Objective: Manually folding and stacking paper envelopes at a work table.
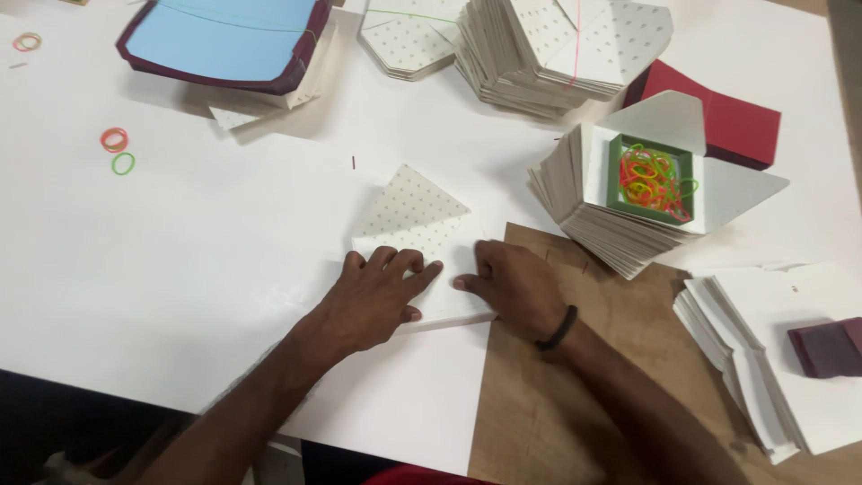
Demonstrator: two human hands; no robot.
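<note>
Here both hands, left hand (377, 292) and right hand (512, 286), press flat (fingers spread) on the dotted envelope (411, 220).

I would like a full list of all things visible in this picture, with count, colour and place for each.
dotted paper piece: one, white with small dots, table centre, under both hands
green tray: one, holds many red, yellow and green rubber bands, on the stack at right centre
paper stacks: about five, white, top centre, top right, right centre, lower right, upper left
blue-faced stack: one, blue top with maroon edges, upper left
red card sheets: a few, red, upper right
maroon piece: one, on the lower right stack
loose rubber bands: about four, orange and green, left side
brown board: one, lower centre
wristband: one, black, right wrist
left hand: flat on the paper
right hand: pressing the paper
</note>
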